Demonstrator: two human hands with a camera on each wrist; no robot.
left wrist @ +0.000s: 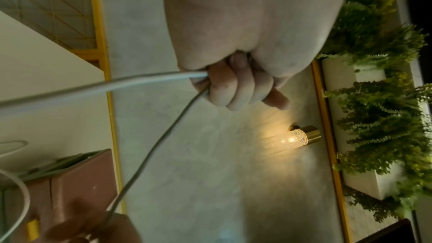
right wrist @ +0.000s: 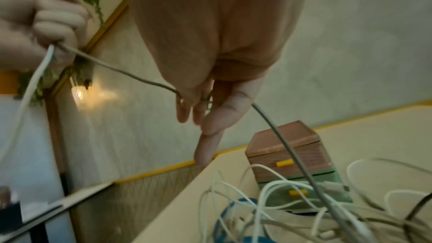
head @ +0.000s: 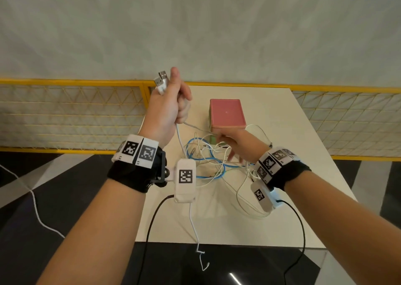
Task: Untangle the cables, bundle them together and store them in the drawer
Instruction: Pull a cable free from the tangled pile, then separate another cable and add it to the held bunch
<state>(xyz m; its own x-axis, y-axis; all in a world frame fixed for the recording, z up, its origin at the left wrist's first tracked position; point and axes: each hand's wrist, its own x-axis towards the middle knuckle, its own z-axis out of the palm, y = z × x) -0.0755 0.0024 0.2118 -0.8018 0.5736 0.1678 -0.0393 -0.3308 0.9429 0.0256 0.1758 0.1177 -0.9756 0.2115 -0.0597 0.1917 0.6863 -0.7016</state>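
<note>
My left hand [head: 171, 104] is raised above the table's left edge and grips white cables in a fist, their USB plugs [head: 161, 80] sticking out on top. A thick white cable [left wrist: 93, 86] and a thin grey cable [left wrist: 151, 151] run down from the fist. My right hand [head: 230, 141] hovers in front of the pink drawer box [head: 226, 115] and pinches the grey cable [right wrist: 117, 67] between thumb and fingers [right wrist: 187, 110]. Below lies a tangle [head: 212, 159] of white cables and a blue cable [right wrist: 224, 213]. The box has yellow handles [right wrist: 284, 163].
The white table [head: 293, 176] stands against a yellow mesh railing [head: 65, 82] and a pale wall. One white cable end [head: 195, 230] hangs over the table's front edge. A lit wall lamp [left wrist: 292, 139] and green plants [left wrist: 385, 99] are to the left.
</note>
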